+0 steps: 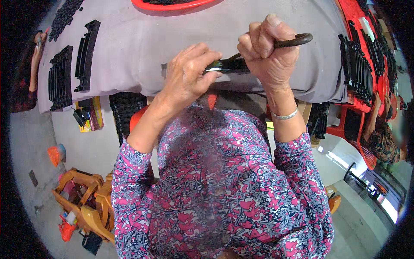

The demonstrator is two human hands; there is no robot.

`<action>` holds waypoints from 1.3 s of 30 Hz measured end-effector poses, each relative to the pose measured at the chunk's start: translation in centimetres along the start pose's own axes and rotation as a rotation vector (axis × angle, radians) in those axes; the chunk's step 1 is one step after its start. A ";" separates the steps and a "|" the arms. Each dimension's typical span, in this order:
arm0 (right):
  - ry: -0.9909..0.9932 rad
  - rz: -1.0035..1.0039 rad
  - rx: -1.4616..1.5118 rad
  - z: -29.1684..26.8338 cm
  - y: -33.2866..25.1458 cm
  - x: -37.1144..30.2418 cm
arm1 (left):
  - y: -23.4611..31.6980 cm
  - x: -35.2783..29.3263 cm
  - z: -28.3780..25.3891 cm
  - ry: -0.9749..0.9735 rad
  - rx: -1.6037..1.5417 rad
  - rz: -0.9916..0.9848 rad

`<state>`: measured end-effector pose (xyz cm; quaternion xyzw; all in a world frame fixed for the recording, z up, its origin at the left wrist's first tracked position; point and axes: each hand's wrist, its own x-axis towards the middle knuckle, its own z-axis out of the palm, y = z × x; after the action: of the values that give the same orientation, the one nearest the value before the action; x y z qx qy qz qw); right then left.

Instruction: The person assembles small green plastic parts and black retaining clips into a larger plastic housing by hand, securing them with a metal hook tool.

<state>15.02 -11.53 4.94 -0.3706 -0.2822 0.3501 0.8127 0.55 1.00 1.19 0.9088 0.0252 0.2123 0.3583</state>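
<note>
My left hand pinches the near end of a glossy black plastic strip between thumb and fingers, just above the cloth-covered table. My right hand is closed in a fist around a dark tool with a curved, loop-like end; its thumb points up. A thin part of that tool comes out on the fist's left side, close over the strip. The strip's right end passes behind my right hand, so I cannot tell whether those fingers touch it too.
Ribbed black plastic parts lie at the table's left, beside small black pieces. More black parts are stacked at right. A red basin stands at the far edge. Other people's arms reach in at both sides.
</note>
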 end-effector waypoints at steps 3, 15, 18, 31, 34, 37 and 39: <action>0.012 0.000 -0.011 0.2 0.1 -0.2 | 0.0 -0.1 0.2 0.009 -0.008 0.003; -0.029 -0.108 -0.267 2.5 1.7 0.0 | -0.6 0.1 0.6 0.056 -0.035 0.046; -0.054 -0.156 -0.284 1.6 2.1 0.5 | -0.6 0.1 0.7 0.065 -0.044 0.055; 0.073 -0.009 0.016 0.1 0.8 -0.1 | 0.0 0.0 0.8 0.048 0.239 0.012; 0.146 0.104 0.037 1.6 -1.5 0.2 | 0.2 0.1 0.4 -0.008 0.251 -0.031; 0.189 0.228 -0.457 1.5 -4.5 0.8 | 1.2 0.3 -0.1 -0.048 0.263 -0.069; 0.059 0.290 -0.582 -0.7 -4.6 1.1 | 1.0 0.5 -0.1 -0.051 0.273 -0.089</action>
<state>17.81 -13.15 8.45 -0.6338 -0.2909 0.3557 0.6222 0.89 0.46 2.09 0.9522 0.0849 0.1678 0.2408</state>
